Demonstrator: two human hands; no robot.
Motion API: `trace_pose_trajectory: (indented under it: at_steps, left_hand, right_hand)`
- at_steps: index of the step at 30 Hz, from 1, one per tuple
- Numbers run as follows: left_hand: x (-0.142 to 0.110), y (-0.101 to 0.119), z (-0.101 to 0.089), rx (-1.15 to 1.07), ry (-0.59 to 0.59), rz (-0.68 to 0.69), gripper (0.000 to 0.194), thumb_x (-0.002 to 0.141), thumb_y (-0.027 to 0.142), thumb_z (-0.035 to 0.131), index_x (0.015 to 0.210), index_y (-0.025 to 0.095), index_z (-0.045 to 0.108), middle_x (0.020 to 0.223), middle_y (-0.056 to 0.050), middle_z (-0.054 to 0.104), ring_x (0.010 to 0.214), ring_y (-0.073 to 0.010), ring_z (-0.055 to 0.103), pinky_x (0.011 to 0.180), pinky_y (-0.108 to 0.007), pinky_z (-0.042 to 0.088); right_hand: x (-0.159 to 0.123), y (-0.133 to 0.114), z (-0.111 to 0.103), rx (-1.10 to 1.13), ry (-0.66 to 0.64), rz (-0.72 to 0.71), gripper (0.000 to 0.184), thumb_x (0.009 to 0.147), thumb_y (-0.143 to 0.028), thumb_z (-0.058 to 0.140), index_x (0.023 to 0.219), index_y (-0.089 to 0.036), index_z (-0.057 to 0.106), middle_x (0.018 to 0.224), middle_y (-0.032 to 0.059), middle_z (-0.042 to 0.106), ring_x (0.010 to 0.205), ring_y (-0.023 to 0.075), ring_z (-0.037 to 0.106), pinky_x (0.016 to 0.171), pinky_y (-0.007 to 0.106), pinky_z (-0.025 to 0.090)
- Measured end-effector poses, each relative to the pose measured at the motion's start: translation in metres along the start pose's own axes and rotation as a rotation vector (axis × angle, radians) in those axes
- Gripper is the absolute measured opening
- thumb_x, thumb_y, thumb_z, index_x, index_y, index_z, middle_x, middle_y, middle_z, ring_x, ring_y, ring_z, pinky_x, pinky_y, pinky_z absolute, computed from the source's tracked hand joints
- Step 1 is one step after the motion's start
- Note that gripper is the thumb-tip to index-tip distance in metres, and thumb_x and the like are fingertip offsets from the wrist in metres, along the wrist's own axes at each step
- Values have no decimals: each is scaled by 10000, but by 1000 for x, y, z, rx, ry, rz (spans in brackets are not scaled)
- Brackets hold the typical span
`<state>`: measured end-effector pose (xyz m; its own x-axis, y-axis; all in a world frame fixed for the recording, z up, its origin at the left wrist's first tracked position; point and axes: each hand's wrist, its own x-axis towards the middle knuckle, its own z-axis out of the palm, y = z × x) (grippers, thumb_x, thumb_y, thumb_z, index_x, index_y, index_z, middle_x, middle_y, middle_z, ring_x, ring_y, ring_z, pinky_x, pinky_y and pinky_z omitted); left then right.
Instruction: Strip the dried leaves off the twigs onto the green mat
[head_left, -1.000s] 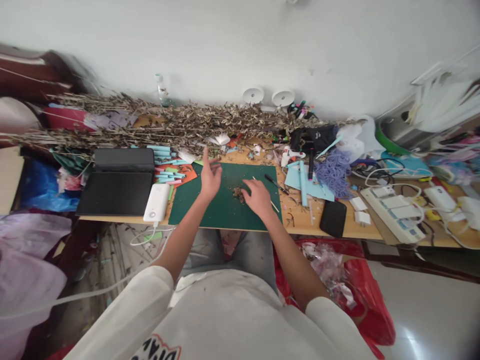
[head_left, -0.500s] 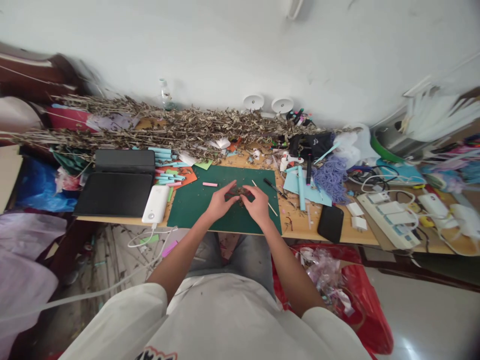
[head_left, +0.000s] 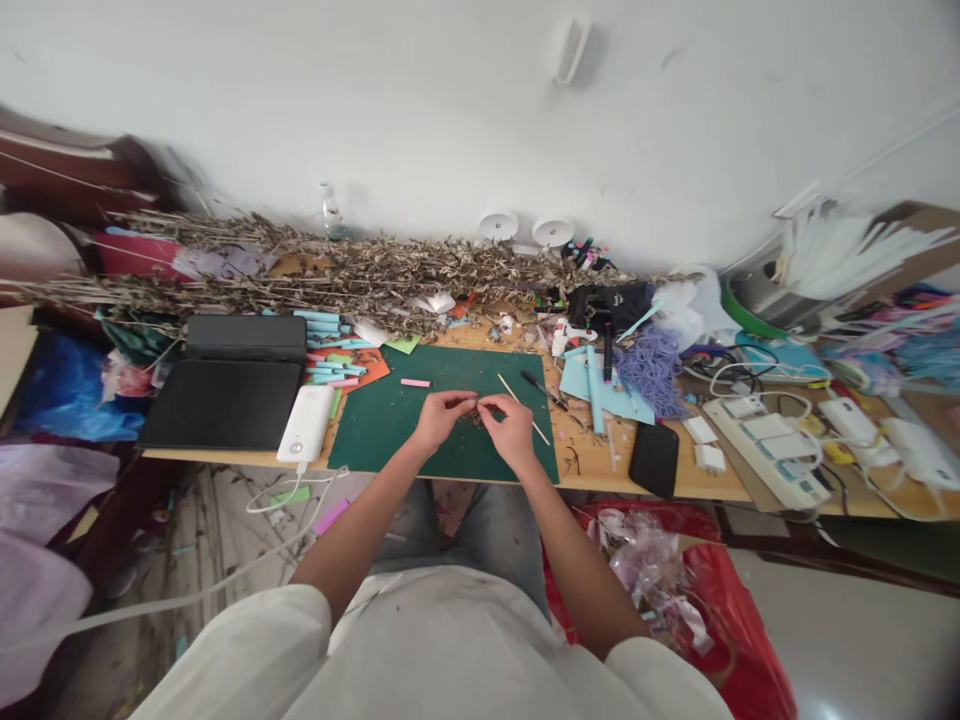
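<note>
Both my hands rest over the green cutting mat [head_left: 382, 425] at the table's front edge. My left hand [head_left: 441, 417] and my right hand [head_left: 510, 428] are curled, fingertips almost meeting in a pinch over a small heap of brown dried bits [head_left: 475, 416] between them. What the fingers grip is too small to name. A thin wooden stick [head_left: 523, 396] lies on the mat just right of my right hand. A small pink strip [head_left: 415, 382] lies on the mat beyond my left hand.
Dried leafy branches [head_left: 315, 265] run along the back of the table. A black laptop case [head_left: 225, 385] and white power bank [head_left: 304, 424] lie left of the mat; a black phone [head_left: 653, 459], power strip [head_left: 765, 450] and blue paper [head_left: 600, 385] lie right. A red bag [head_left: 720, 600] sits on the floor.
My left hand came down from beyond the mat to meet my right. Both hands gathered the brown bits and drew closer to the mat's front, now pinching together.
</note>
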<state>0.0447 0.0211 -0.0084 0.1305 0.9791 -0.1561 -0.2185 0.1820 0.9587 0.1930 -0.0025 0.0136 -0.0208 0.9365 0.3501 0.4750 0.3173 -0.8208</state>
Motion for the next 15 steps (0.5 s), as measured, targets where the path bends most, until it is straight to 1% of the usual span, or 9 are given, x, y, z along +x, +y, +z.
trace_pose_trajectory:
  at_steps: [5, 8, 10, 11, 13, 15]
  left_hand:
    - [3, -1, -4, 24, 20, 13, 348, 628, 375, 773, 882, 144, 725, 832, -63, 733, 726, -168, 657, 757, -330, 538]
    - [3, -2, -5, 40, 35, 28, 344, 648, 391, 755, 885, 144, 721, 839, -61, 729, 735, -167, 651, 763, -328, 533]
    - [2, -3, -4, 52, 24, 30, 341, 649, 384, 755, 888, 143, 723, 843, -62, 729, 742, -170, 651, 777, -334, 531]
    - [1, -4, -3, 54, 14, 28, 340, 648, 378, 756, 891, 142, 725, 848, -64, 730, 745, -173, 653, 782, -338, 531]
    - [0, -5, -1, 56, -5, 32, 337, 649, 364, 753, 900, 142, 726, 868, -71, 732, 754, -179, 657, 785, -345, 532]
    - [-1, -6, 0, 82, -3, 50, 322, 651, 348, 748, 896, 141, 727, 878, -75, 733, 756, -181, 659, 772, -339, 532]
  right_hand:
    - [1, 9, -2, -47, 67, 39, 168, 817, -256, 536, 820, -194, 692, 786, 48, 697, 688, 188, 637, 698, 326, 533]
    - [0, 10, -4, -92, 47, 14, 173, 819, -252, 540, 863, -199, 698, 876, 64, 702, 814, 211, 648, 799, 362, 524]
    - [-1, 8, -4, -97, 16, -16, 200, 820, -251, 549, 946, -208, 698, 958, 69, 700, 905, 218, 641, 865, 377, 505]
    - [-2, 6, -3, -88, 7, -22, 216, 824, -255, 551, 980, -211, 694, 979, 69, 698, 918, 214, 640, 871, 371, 503]
    - [-2, 4, -1, -63, -3, -19, 215, 836, -260, 542, 974, -208, 698, 953, 64, 702, 870, 198, 647, 828, 342, 515]
    - [-3, 4, 2, -56, -13, -16, 193, 837, -249, 531, 895, -201, 709, 885, 55, 706, 798, 184, 650, 772, 314, 521]
